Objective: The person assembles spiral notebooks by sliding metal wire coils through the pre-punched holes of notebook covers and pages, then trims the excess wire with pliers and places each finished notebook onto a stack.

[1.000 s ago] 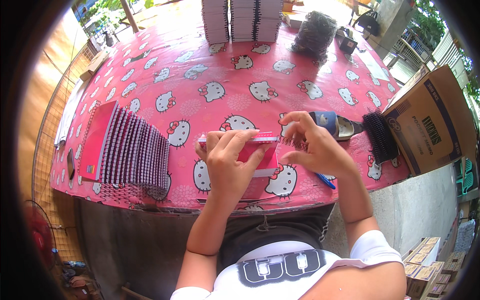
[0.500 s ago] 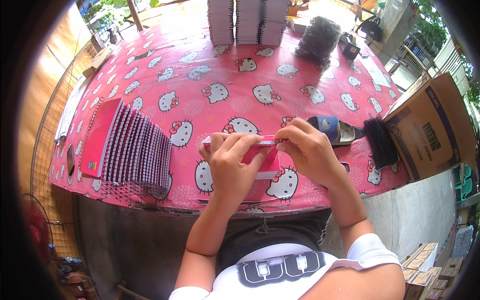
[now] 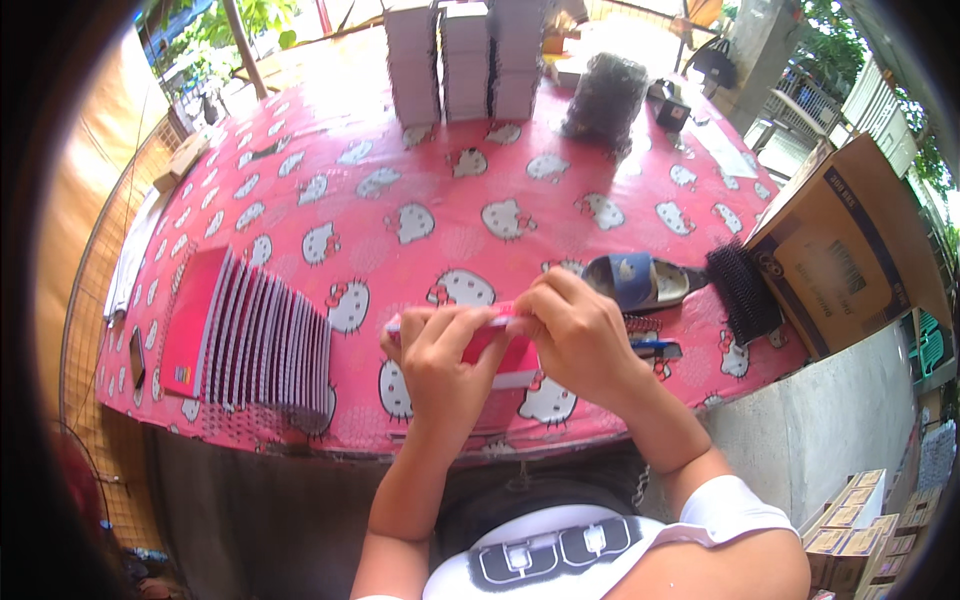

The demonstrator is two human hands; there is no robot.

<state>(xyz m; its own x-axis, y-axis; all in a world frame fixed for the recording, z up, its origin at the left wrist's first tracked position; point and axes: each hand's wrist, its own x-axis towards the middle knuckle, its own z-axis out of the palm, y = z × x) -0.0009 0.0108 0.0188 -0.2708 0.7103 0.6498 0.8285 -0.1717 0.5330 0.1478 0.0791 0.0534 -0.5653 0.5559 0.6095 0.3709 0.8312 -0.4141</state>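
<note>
Two hands working on a red notebook at the table's near edge.

Head view: the left hand and right hand both pinch the red notebook over the pink tablecloth; a row of notebooks lies left, a sandal right.

- Both forearms are bare, with no watch, band or glove on the left hand or right hand.
- A white short sleeve covers the right upper arm.
- The shirt is white with a dark printed chest panel.
</note>
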